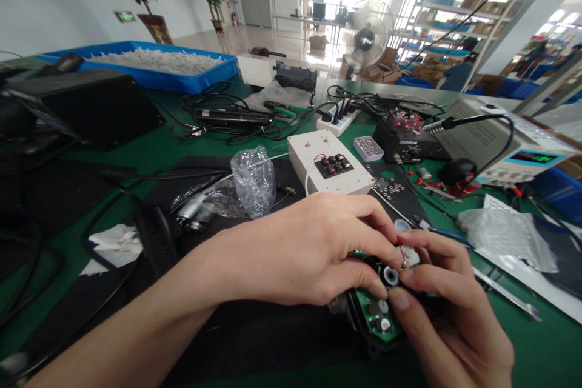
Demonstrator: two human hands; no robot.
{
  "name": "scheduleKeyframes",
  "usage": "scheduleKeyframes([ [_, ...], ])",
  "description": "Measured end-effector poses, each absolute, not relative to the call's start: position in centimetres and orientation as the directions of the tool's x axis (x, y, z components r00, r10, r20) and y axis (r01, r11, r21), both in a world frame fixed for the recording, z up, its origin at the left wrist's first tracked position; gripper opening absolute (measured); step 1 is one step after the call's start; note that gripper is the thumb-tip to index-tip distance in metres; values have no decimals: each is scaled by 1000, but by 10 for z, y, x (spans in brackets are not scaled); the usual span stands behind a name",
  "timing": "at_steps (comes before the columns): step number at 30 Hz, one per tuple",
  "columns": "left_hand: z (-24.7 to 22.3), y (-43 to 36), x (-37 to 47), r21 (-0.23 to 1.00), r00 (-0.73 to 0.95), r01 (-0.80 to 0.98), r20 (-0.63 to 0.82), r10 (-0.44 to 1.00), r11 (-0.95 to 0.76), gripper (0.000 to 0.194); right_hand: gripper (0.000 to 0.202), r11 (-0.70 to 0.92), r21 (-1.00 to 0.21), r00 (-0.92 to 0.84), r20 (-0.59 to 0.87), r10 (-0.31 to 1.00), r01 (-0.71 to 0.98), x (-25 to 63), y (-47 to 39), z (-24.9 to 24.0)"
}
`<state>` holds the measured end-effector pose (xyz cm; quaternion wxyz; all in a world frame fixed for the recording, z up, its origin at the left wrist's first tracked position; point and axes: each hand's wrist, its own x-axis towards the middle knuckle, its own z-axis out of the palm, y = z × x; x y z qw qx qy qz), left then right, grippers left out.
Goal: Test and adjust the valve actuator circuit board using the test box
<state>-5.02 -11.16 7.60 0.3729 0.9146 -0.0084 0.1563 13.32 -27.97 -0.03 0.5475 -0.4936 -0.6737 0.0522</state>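
In front of me, a green circuit board (378, 316) with small cylindrical components sits in a dark housing, partly covered by my fingers. My left hand (313, 248) reaches over it from the left, thumb and fingers closed on a black round part (390, 276) with a pale ring in its middle. From the right, my right hand (459, 297) curls round the same assembly, its thumb and fingertips pressed near that part. Between the fingertips of both hands shows a whitish component (409, 256) with a red wire. The hands hide much of the housing.
Beyond the hands stands a white switch box (334, 163). A small tray of metal parts (368, 148) and loose nuts (387, 187) lie to its right. Plastic wrap (253, 182) is at left, a wrench (507, 294) at right, and a power supply (504, 142) behind.
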Motion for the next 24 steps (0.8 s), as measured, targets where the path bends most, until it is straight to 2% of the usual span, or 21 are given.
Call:
scheduleKeyframes([
  [16,77,-110,-50,722,962,-105,247,114,-684,13,41,497,-629,98,673,733,598,135,-281,-4],
  [21,91,-101,-63,741,963,-109,245,116,-663,26,66,496,-743,137,606,783,450,152,-290,-11],
  [24,97,-88,-76,748,911,26,255,324,-663,22,103,389,-851,77,441,894,353,178,-290,-9],
])
